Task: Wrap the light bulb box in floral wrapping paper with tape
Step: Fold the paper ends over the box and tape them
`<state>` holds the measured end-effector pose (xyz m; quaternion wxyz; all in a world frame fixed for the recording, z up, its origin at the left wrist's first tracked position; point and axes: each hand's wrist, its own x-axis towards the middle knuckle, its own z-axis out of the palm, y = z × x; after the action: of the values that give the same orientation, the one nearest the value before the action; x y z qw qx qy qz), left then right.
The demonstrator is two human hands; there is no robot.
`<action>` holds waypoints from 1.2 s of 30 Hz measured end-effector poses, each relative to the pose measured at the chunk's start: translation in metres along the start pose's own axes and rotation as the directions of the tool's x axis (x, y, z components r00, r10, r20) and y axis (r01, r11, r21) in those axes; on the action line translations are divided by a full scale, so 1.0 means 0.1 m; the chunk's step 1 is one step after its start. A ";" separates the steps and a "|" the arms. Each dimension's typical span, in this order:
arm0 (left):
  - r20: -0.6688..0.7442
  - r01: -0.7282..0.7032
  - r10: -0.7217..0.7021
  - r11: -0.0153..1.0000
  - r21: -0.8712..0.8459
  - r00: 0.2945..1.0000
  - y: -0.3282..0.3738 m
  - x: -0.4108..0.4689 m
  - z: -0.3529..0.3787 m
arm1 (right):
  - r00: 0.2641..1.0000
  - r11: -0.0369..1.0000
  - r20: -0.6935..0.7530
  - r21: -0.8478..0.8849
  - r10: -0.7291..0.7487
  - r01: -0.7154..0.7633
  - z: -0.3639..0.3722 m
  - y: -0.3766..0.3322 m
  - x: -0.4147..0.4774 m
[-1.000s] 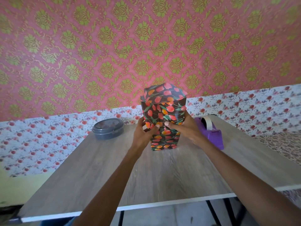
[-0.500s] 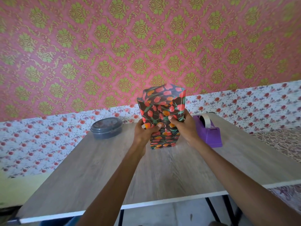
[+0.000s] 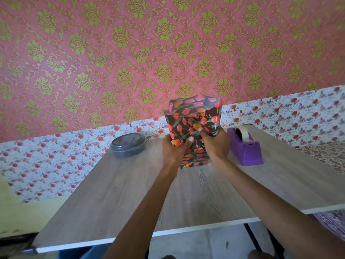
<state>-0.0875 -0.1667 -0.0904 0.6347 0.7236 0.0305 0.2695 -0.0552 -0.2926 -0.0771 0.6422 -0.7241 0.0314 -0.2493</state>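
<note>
Box (image 3: 195, 157) upright on the table (image 3: 130, 193), sheathed in dark floral paper (image 3: 194, 111) whose loose upper end rises crumpled above the hands. Left hand (image 3: 174, 151) grips the box's left side, thumb laid across the front. Right hand (image 3: 215, 143) grips its right side, thumb pressing the paper inward. Just right of the box: purple tape dispenser (image 3: 245, 150). Left of the box, farther off: lidded grey tub (image 3: 127, 144).

A home room: pink damask wallpaper (image 3: 112, 53) above a floral border (image 3: 56, 161), behind a wood-grain table (image 3: 130, 193).
</note>
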 end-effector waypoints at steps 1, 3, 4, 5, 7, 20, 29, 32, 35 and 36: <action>-0.009 0.001 -0.001 1.000 0.026 1.000 0.00 0.00 0.00 | 1.000 1.000 -0.008 0.000 -0.001 0.001 0.00 -0.01 -0.02; -0.047 -0.001 0.005 0.996 0.093 0.999 -0.02 0.02 0.05 | 1.000 1.000 -0.018 -0.008 0.005 -0.006 0.00 -0.01 -0.05; -0.073 0.004 0.005 0.993 0.115 0.997 -0.05 0.02 0.07 | 1.000 1.000 -0.027 -0.011 0.009 -0.009 0.01 -0.02 -0.06; -0.104 0.004 0.010 0.992 0.127 0.995 -0.05 0.01 0.09 | 0.999 1.000 -0.038 -0.012 0.010 -0.011 0.01 -0.01 -0.07; -0.176 0.011 0.013 0.991 0.135 0.984 -0.01 -0.04 0.14 | 0.998 1.000 -0.066 -0.009 0.012 -0.012 0.01 -0.03 -0.08; -0.366 0.069 -0.067 0.998 -0.007 0.928 0.07 -0.15 0.30 | 0.994 1.000 -0.110 0.013 0.021 -0.019 -0.03 -0.02 -0.15; -0.403 0.087 -0.177 0.969 -0.231 0.898 0.01 -0.19 0.47 | 0.993 0.995 -0.119 0.104 0.025 -0.012 -0.17 0.10 -0.15; -0.393 0.080 -0.191 0.956 -0.282 0.899 0.01 -0.25 0.60 | 0.989 0.991 -0.140 0.135 0.036 -0.017 -0.25 0.13 -0.13; -0.404 0.061 -0.189 0.949 -0.309 0.895 0.02 -0.27 0.69 | 0.986 0.989 -0.163 0.146 0.016 0.008 -0.30 0.17 -0.10; -0.407 0.059 -0.188 0.949 -0.308 0.894 0.01 -0.26 0.71 | 0.987 0.989 -0.162 0.151 0.011 0.014 -0.30 0.19 -0.09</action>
<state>-0.0799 -0.2411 -0.1023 0.7265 0.5423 0.1769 0.3832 -0.0696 -0.3203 -0.0965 0.6904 -0.6506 0.0640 -0.3098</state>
